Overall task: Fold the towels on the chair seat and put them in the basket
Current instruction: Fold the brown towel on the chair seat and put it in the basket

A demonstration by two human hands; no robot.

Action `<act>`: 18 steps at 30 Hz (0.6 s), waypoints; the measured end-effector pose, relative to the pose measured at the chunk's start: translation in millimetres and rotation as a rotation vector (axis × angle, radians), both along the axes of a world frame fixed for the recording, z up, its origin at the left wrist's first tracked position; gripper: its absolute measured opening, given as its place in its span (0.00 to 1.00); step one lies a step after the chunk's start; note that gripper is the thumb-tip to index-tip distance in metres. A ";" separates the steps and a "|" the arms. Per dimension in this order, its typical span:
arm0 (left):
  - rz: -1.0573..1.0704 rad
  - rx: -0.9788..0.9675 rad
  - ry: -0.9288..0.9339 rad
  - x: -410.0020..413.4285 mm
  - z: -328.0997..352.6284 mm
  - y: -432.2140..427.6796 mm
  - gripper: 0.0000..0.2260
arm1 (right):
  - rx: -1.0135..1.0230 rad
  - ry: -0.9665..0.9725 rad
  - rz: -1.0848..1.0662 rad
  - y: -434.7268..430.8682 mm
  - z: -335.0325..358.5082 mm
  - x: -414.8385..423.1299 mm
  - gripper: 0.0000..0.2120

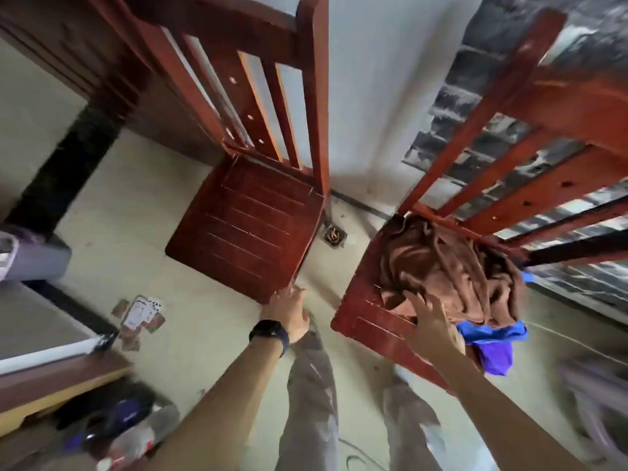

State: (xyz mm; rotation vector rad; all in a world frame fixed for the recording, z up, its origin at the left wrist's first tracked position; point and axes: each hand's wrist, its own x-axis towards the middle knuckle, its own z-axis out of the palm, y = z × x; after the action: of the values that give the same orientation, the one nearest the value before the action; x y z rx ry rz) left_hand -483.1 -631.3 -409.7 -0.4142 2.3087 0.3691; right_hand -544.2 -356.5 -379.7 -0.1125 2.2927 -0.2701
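A crumpled brown towel (445,266) lies heaped on the seat of the right red wooden chair (367,321). A blue towel (492,345) hangs off that seat's near right corner, partly under the brown one. My right hand (430,321) reaches over the seat's front with fingers spread, touching the brown towel's near edge. My left hand (287,314), with a black watch on the wrist, is open at the front corner of the left red chair's seat (244,226), which has nothing on it. No basket is recognisable.
The two chairs stand side by side against a white wall. Playing cards (139,317) lie scattered on the pale floor at the left. A floor drain (334,236) sits between the chairs. Blurred clutter fills the lower left; a blurred pale object is at the right edge.
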 end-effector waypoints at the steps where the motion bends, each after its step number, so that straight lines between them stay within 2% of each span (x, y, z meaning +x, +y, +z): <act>1: -0.028 -0.023 0.006 -8.0 -20.8 -12.3 0.26 | 0.021 -0.006 -0.013 -3.7 -17.6 -3.5 0.29; 3: -0.074 -0.065 0.001 -18.5 -57.6 -33.0 0.32 | 0.076 -0.021 -0.105 -9.7 -48.8 -6.0 0.34; 7: -0.162 -0.125 0.066 -26.7 -114.5 -64.3 0.39 | 0.148 0.024 -0.194 -17.8 -98.4 1.4 0.33; 12: -0.208 -0.101 0.026 -12.3 -155.1 -80.9 0.38 | 0.194 0.050 -0.308 -21.3 -126.3 11.9 0.14; 15: -0.214 -0.073 -0.012 -12.5 -154.5 -83.1 0.39 | 0.112 0.133 -0.378 -21.5 -116.2 22.6 0.14; 18: -0.209 -0.015 -0.110 -32.2 -131.4 -79.6 0.29 | -0.006 0.299 -0.468 -23.1 -81.6 27.0 0.12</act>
State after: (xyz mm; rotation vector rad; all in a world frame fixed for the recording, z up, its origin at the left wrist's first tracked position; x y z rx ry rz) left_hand -515.3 -710.9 -541.1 -0.1931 2.2221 0.2199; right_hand -517.2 -379.6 -461.3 0.4124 2.5942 -0.5289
